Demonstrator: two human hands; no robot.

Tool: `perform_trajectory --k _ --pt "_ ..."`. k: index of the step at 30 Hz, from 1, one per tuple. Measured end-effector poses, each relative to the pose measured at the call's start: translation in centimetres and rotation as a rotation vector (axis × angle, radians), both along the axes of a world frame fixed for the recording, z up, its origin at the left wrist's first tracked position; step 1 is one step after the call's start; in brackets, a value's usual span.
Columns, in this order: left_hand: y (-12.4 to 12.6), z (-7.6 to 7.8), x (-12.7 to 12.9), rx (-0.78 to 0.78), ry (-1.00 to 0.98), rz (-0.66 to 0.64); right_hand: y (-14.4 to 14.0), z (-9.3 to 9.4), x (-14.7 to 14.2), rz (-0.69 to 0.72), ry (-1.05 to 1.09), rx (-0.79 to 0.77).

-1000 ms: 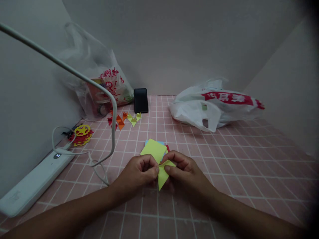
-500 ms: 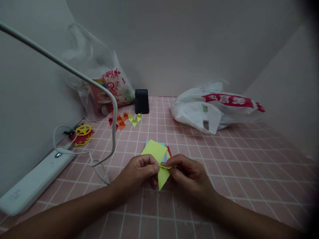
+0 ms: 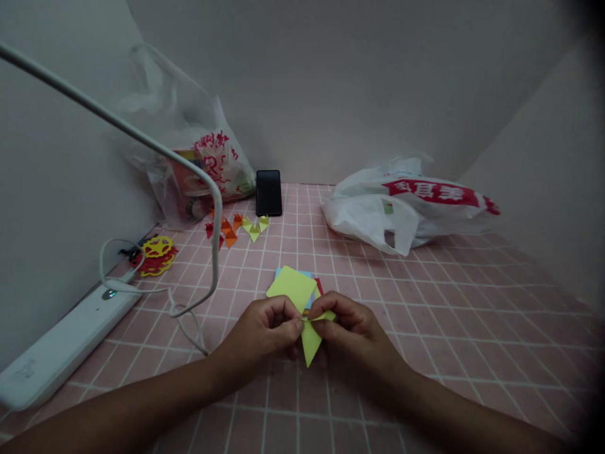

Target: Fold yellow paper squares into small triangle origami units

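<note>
Between my two hands is a folded yellow origami paper (image 3: 311, 343), its pointed end hanging down toward me. My left hand (image 3: 274, 328) pinches its left side between thumb and forefinger. On the right, my right hand (image 3: 350, 331) pinches the upper fold, and a yellow flap sticks out above its thumb. Just beyond the fingers lies a stack of coloured paper squares, with a yellow sheet (image 3: 290, 287) on top and blue and red edges showing under it. My hands partly hide the stack and the folds.
Small folded paper pieces (image 3: 230, 230) in red, orange and yellow lie farther back, near a black phone (image 3: 269, 193). Plastic bags stand at back left (image 3: 222, 164) and back right (image 3: 378, 214). A white power strip (image 3: 70, 340), a cable (image 3: 216, 239) and yellow and red cut-outs (image 3: 158, 252) are on the left.
My right fingers have shifted slightly left on the folded paper, and its upper flap now spreads out more to the right. The lower point has swung a little right and down.
</note>
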State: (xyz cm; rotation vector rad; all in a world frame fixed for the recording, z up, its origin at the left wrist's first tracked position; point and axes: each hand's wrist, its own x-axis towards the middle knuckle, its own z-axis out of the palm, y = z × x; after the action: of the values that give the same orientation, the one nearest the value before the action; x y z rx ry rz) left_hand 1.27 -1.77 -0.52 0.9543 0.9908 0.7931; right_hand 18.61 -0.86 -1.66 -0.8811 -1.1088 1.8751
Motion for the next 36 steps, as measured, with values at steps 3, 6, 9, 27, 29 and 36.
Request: perform_trajectory --k 3,6,9,27,29,36 --pt "0.1 -0.1 0.0 -0.101 -0.083 0.007 0.1 -0.2 0.1 0.028 0.090 -0.002" --pt "0.2 -0.2 0.0 -0.133 -0.147 0.017 0.2 -0.2 0.2 0.016 0.108 -0.006" --pt "0.3 -0.3 -0.1 -0.126 -0.162 0.008 0.3 -0.3 0.3 0.013 0.085 -0.034" --pt "0.8 -0.4 -0.5 0.056 0.066 0.027 0.7 -0.4 0.2 0.053 0.095 -0.049" --pt "0.9 -0.3 -0.7 0.093 0.095 0.042 0.8 -0.3 0.3 0.045 0.096 -0.060" --pt "1.1 -0.3 -0.8 0.096 0.116 0.058 0.8 -0.4 0.4 0.004 -0.076 0.137"
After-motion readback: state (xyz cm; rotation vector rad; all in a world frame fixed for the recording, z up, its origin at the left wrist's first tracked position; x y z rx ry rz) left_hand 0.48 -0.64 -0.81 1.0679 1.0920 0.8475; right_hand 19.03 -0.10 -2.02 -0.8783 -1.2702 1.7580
